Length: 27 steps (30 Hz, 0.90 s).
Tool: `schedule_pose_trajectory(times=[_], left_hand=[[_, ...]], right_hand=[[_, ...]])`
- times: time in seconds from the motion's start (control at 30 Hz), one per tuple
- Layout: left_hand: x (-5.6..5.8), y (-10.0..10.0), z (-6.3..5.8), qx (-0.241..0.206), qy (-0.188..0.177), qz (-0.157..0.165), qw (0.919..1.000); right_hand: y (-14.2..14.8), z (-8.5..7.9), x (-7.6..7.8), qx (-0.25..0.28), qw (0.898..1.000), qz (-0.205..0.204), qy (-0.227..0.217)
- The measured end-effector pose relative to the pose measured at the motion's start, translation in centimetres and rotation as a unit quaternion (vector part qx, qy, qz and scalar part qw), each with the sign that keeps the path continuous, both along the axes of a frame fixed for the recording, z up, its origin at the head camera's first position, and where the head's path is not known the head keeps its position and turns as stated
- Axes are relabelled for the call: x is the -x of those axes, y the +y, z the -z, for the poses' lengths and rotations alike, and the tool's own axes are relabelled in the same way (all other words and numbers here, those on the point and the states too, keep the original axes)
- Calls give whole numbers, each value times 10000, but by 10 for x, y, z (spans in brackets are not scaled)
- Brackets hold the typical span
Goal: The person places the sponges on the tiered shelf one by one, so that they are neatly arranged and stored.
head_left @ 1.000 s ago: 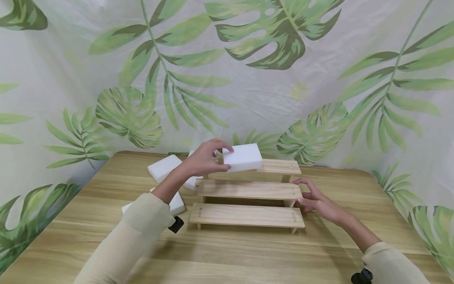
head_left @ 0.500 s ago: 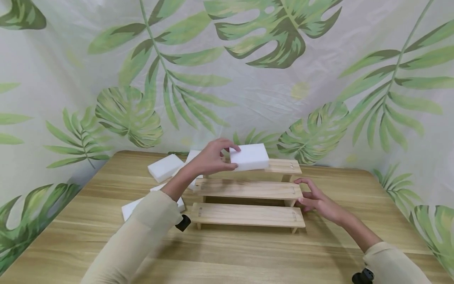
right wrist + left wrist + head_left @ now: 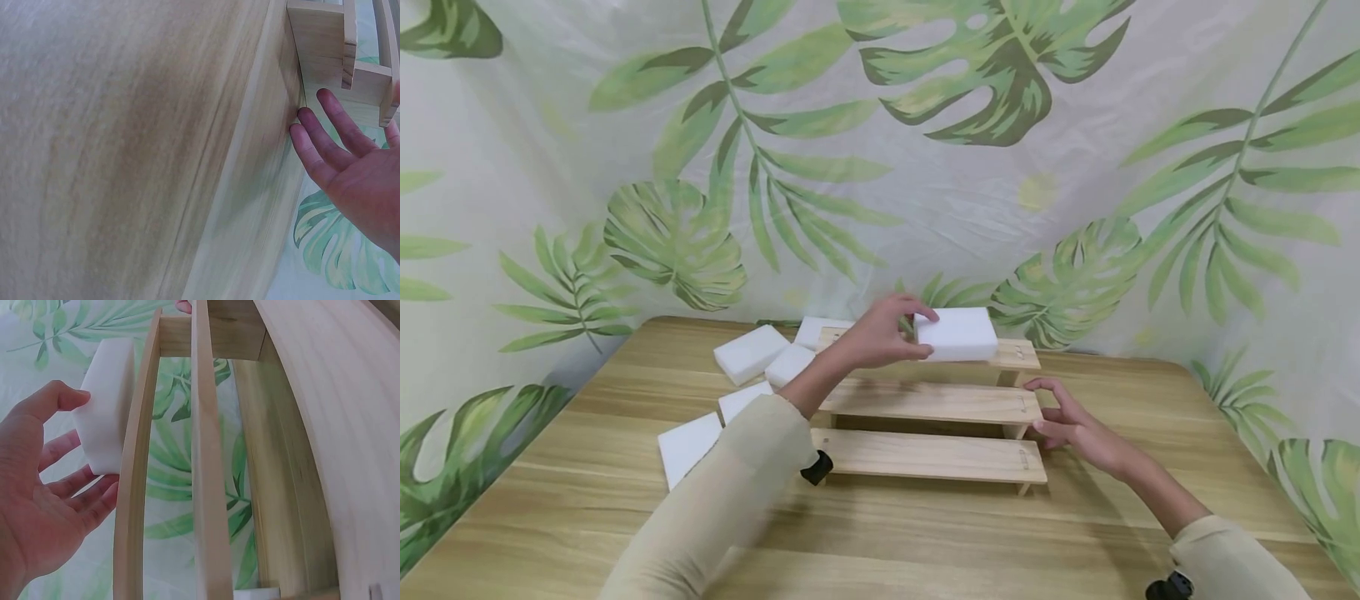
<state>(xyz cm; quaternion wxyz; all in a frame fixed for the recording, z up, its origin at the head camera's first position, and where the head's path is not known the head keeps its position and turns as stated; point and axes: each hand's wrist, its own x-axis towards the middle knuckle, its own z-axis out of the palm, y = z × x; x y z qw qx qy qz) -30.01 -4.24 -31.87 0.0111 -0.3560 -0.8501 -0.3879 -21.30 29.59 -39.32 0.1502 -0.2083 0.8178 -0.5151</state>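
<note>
We have the white block (image 3: 958,333) pinched at its left end in the left hand (image 3: 880,333), thumb on one side and fingers on the other, spread only as wide as the block; it is at the top tier (image 3: 1017,353) of the wooden stand (image 3: 925,454), though we cannot tell whether its underside touches. With the right hand (image 3: 1081,429), we pinch the end of the middle tier (image 3: 943,402) between thumb and finger, the other fingers loose. The block looks like foam, so we would judge it light, slightly soft, not slippery, and easily dented at the corners. Holding the short end lightly should serve, leaving the base free. We can read no brand, label or writing on the block, the stand or the black wrist devices (image 3: 816,468).
</note>
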Motion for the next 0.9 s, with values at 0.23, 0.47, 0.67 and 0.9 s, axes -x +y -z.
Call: schedule_pose_trajectory(times=[0.23,0.47,0.67,0.9], left_hand=[[3,12,0,248,59,-27,9997],[6,22,3,339,95,19,9994],[6,26,5,436,51,-25,9990],[7,27,5,452,-34,-20,9990]], right_hand=[[0,2,-1,14,10000,7,2],[3,2,-1,-68,10000,41,41],[3,3,1,-47,10000,21,4],[1,2,1,66,10000,-14,-35]])
